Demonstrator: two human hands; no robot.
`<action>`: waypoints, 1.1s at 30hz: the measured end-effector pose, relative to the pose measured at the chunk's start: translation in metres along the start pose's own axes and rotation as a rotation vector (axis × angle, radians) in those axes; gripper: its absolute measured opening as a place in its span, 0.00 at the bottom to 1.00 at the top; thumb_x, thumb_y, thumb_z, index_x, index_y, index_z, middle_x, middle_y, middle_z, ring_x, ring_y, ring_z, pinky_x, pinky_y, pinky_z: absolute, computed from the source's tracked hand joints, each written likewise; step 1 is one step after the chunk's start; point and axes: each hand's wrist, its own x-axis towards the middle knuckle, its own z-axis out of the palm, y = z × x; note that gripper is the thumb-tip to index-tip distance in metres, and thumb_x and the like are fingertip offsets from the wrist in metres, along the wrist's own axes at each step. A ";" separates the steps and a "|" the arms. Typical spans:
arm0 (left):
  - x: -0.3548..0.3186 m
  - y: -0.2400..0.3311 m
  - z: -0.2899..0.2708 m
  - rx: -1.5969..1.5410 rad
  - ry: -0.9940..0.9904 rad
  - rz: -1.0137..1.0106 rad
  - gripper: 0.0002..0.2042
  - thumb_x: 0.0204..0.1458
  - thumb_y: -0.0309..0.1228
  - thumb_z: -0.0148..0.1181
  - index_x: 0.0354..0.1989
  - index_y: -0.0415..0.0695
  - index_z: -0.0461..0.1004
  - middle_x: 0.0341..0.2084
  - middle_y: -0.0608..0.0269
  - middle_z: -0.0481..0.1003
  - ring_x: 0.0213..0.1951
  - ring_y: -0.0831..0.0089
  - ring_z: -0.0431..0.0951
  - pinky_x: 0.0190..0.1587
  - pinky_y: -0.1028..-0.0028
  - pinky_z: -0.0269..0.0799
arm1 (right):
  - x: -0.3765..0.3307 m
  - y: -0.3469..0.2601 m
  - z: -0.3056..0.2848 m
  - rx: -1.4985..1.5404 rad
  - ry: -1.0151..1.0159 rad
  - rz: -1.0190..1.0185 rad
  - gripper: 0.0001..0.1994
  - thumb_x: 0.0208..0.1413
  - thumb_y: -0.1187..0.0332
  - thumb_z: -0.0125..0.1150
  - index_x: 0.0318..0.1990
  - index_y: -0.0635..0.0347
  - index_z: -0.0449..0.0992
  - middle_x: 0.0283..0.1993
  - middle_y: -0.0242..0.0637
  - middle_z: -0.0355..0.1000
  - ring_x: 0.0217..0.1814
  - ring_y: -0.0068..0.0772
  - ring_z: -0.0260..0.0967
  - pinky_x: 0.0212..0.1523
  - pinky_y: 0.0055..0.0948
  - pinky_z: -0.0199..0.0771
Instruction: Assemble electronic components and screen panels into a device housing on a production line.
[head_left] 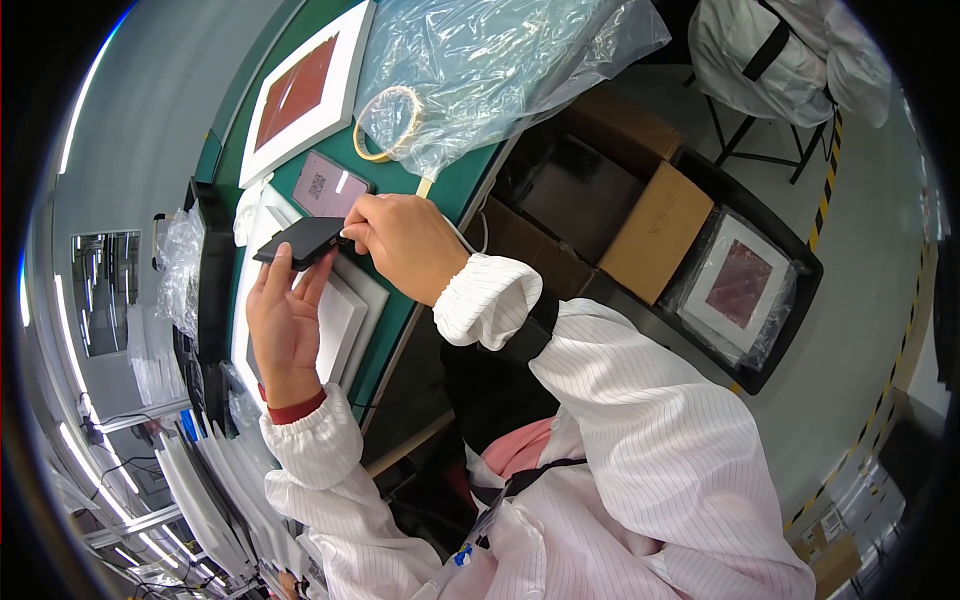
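My left hand (283,325) grips a flat black box-shaped device (298,241) from below, thumb on its near side and fingers underneath. The device is tilted, and small port openings show on its end. At that end my right hand (412,245) is closed in a pinch; its fingertips mostly hide what they hold, which looks like the end of a white cable (485,232) that runs out past my wrist. Just beyond the device, a pinkish phone (325,186) with a square code on its screen lies on the green table (385,352).
White foam pieces (343,320) lie beneath my hands. Farther off are a white frame with a reddish-brown panel (298,92), a tape roll (412,118) and clear plastic sheeting (480,70). Right of the table, an open cardboard box (655,232) stands in a black tray (805,290).
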 end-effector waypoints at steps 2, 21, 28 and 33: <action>0.001 0.000 -0.001 0.001 -0.006 -0.001 0.13 0.56 0.27 0.51 0.45 0.30 0.64 0.41 0.49 0.71 0.43 0.58 0.75 0.47 0.69 0.75 | 0.000 0.000 0.001 0.004 0.002 0.002 0.08 0.54 0.69 0.55 0.28 0.65 0.71 0.22 0.39 0.71 0.27 0.42 0.70 0.29 0.35 0.68; 0.002 0.004 -0.005 0.030 -0.017 -0.028 0.13 0.56 0.27 0.51 0.42 0.26 0.65 0.41 0.49 0.69 0.44 0.59 0.75 0.49 0.68 0.75 | 0.000 0.000 0.005 -0.001 0.009 0.032 0.07 0.53 0.70 0.54 0.27 0.64 0.71 0.20 0.38 0.71 0.29 0.41 0.70 0.32 0.37 0.68; 0.003 0.000 0.001 0.032 -0.003 -0.047 0.12 0.56 0.26 0.51 0.42 0.27 0.64 0.41 0.49 0.69 0.44 0.59 0.75 0.48 0.68 0.76 | -0.003 0.010 0.005 -0.018 0.046 0.026 0.07 0.54 0.70 0.54 0.27 0.64 0.71 0.20 0.38 0.71 0.29 0.41 0.69 0.33 0.38 0.68; 0.003 0.008 -0.007 -0.005 -0.006 -0.039 0.12 0.56 0.26 0.51 0.42 0.28 0.64 0.40 0.50 0.70 0.43 0.59 0.75 0.47 0.68 0.76 | 0.003 0.001 0.010 -0.034 0.029 0.006 0.07 0.54 0.70 0.53 0.27 0.64 0.71 0.20 0.38 0.70 0.29 0.41 0.69 0.33 0.38 0.67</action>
